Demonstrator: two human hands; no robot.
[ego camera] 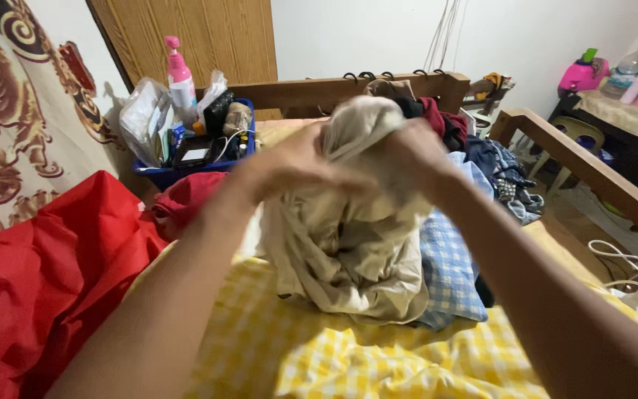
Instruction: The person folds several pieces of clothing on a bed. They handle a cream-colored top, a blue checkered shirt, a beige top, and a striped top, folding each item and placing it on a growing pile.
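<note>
Fingers of both the left hand (300, 164) and the right hand (411, 159) are closed around the top of a beige garment (348, 244), which hangs from them above the bed (378, 355) with its yellow checked sheet, its lower folds resting on the bed beside a blue checked cloth (448, 273). Behind the hands a blue basket (164, 176) holds a pink spray bottle (180, 77), plastic bags and small items, and a red cloth (46, 281) lies at the left
</note>
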